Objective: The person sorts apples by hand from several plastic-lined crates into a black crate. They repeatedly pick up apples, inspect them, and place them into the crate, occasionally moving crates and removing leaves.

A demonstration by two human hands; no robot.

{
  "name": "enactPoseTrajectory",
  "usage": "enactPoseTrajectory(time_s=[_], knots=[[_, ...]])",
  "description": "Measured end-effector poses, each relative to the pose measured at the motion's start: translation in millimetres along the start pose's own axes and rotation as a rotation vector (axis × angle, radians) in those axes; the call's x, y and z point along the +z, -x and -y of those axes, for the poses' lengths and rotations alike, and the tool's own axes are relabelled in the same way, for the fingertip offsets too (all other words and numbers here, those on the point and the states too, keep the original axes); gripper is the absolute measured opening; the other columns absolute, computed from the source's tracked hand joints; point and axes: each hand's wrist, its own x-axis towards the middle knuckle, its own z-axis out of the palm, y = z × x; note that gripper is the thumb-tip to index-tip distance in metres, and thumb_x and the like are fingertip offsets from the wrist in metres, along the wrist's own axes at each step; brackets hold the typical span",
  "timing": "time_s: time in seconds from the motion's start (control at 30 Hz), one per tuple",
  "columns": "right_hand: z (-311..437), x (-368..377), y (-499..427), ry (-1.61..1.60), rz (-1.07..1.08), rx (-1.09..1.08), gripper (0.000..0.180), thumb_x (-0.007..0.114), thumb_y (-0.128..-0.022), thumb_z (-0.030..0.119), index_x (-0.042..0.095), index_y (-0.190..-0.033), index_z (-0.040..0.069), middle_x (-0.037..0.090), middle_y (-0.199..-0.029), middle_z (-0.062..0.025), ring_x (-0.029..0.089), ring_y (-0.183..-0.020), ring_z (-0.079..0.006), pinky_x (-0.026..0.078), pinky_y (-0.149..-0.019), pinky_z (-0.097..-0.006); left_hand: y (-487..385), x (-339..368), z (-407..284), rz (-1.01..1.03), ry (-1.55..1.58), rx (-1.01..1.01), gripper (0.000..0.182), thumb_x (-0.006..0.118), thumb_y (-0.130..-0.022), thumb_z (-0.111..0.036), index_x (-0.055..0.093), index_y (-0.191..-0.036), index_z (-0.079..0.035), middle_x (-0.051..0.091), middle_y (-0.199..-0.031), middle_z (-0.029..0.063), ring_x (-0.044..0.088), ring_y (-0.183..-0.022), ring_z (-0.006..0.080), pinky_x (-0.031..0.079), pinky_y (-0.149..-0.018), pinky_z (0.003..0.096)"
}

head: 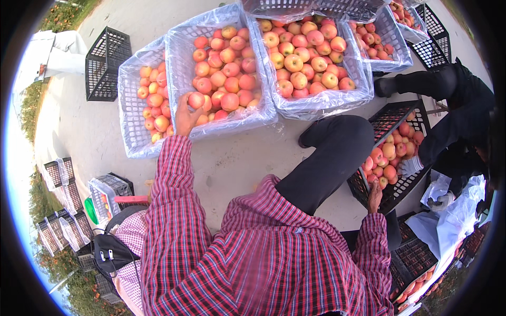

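My left hand is at the near left corner of a plastic-lined crate of red-yellow apples. Its thumb and fingers are around one apple, above the others. My right hand reaches into a tilted black plastic crate of apples on my right. Its fingertips are on a red apple at the near end; the grip is partly hidden. Another person's gloved hand touches the apples in that same crate. A second lined crate of apples adjoins the first on its right.
Another lined crate with apples stands at the left, beside a black crate. More lined crates are at the upper right. A co-worker's dark-trousered leg is at the right. Behind me at left sits a person with a black bag.
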Motion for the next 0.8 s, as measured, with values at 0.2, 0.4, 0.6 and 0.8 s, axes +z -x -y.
enactPoseTrajectory(time_s=[0.2,0.4,0.6,0.8], knots=[[-83.3,-0.2,-27.2,-0.351,0.096,0.027,0.035,0.047,-0.101,0.024,0.060,-0.113,-0.005,0.063,-0.095,-0.0094,0.061,-0.086,-0.0143,0.050,-0.076,-0.0270,-40.2,20.5,-110.6,-0.004,0.198,0.029,0.054,0.076,-0.076,-0.009,0.052,-0.124,-0.005,0.056,-0.122,0.0101,0.057,-0.108,0.0251,0.049,-0.091,0.0341],[36.5,3.3,-15.0,-0.043,0.317,0.152,0.034,0.057,-0.095,0.032,0.069,-0.101,0.001,0.070,-0.087,-0.0094,0.066,-0.077,-0.0128,0.049,-0.068,-0.0238,-79.6,136.5,-205.2,0.149,0.113,0.316,0.051,0.074,-0.074,-0.021,0.056,-0.121,-0.008,0.059,-0.115,0.0139,0.056,-0.111,0.0317,0.048,-0.090,0.0397],[17.5,-54.9,-15.0,-0.101,0.299,0.281,0.027,0.060,-0.092,0.026,0.064,-0.102,0.002,0.068,-0.085,-0.0070,0.065,-0.077,-0.0176,0.051,-0.067,-0.0302,-122.5,258.1,-280.2,0.349,-0.041,0.357,0.047,0.067,-0.076,-0.026,0.056,-0.118,-0.008,0.057,-0.120,0.0156,0.055,-0.112,0.0327,0.044,-0.095,0.0410],[-15.0,-92.8,-37.6,0.331,0.087,0.167,0.035,0.066,-0.084,0.024,0.055,-0.112,0.007,0.064,-0.094,-0.0157,0.064,-0.090,-0.0347,0.051,-0.077,-0.0421,-178.4,353.9,-250.8,0.352,-0.317,0.462,0.052,0.067,-0.075,-0.030,0.055,-0.121,-0.007,0.059,-0.117,0.0223,0.056,-0.108,0.0394,0.046,-0.092,0.0472]])
